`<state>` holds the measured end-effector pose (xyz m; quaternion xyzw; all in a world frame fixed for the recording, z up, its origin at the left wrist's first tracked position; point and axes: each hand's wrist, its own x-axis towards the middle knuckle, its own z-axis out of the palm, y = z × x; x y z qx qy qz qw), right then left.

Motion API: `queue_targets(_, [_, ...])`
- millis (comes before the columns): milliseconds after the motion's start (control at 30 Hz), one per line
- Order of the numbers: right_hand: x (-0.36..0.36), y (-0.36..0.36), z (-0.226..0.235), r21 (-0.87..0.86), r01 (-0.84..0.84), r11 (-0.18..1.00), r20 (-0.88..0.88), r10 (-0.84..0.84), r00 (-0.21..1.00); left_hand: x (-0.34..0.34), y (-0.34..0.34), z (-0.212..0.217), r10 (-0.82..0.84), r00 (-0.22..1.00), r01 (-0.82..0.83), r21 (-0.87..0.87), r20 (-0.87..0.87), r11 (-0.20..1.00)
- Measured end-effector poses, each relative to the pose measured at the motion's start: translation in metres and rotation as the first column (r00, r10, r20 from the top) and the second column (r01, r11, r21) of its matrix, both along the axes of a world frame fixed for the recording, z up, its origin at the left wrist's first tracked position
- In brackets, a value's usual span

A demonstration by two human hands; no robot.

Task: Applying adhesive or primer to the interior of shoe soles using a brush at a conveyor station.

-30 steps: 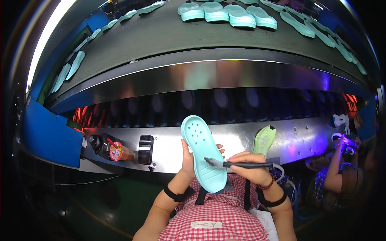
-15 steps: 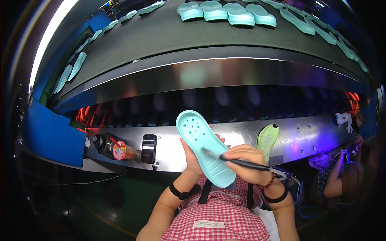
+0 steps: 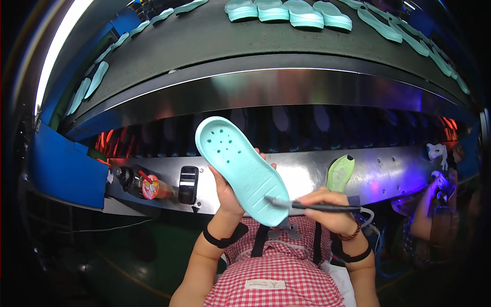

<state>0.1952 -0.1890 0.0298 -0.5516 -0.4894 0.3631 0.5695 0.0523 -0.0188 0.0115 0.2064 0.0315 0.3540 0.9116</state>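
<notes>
My left hand [image 3: 228,191] grips a mint-green clog shoe [image 3: 239,165] from behind, its toe with small round holes pointing up and to the left. My right hand [image 3: 327,212] holds a dark pen-like tool [image 3: 312,206] with a cord at its rear. The tool's tip touches the heel end of the shoe. Both hands are close above my red-and-white checked apron [image 3: 279,271].
A dark conveyor belt [image 3: 245,43] curves overhead, carrying several mint shoes [image 3: 289,11] and soles. Below it runs a shiny metal panel [image 3: 307,174] with a yellow-green sole [image 3: 340,173], a black phone [image 3: 187,184] and a small bottle [image 3: 148,187]. Another person [image 3: 434,215] works at the right.
The shoe has tilted so its toe points further left and now fills more of the view. My right hand with the tool has slid toward the heel end.
</notes>
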Motion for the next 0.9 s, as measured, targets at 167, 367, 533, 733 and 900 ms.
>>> queue_targets(167, [-0.006,0.002,-0.002,0.014,-0.263,0.965,0.082,0.261,0.962,-0.001,0.008,0.001,-0.088,0.991,0.081,0.077,0.098,0.994])
queue_targets(367, [-0.03,0.015,-0.014,0.137,-0.003,0.991,-0.885,0.124,0.448,-0.007,-0.034,0.024,-0.089,0.995,0.087,0.046,0.033,0.995])
queue_targets(533, [-0.034,0.008,-0.005,0.1,-0.101,0.99,-0.37,0.131,0.92,-0.012,-0.034,0.002,-0.081,0.997,0.081,-0.029,-0.009,0.996])
queue_targets(733, [-0.026,0.017,0.012,0.11,-0.138,0.984,-0.136,0.153,0.979,-0.007,-0.022,-0.001,-0.133,0.991,0.133,0.019,-0.029,0.991])
queue_targets(900, [-0.009,0.025,0.02,0.09,-0.073,0.993,0.152,0.059,0.987,-0.013,-0.014,-0.004,-0.16,0.978,0.163,0.008,-0.135,0.987])
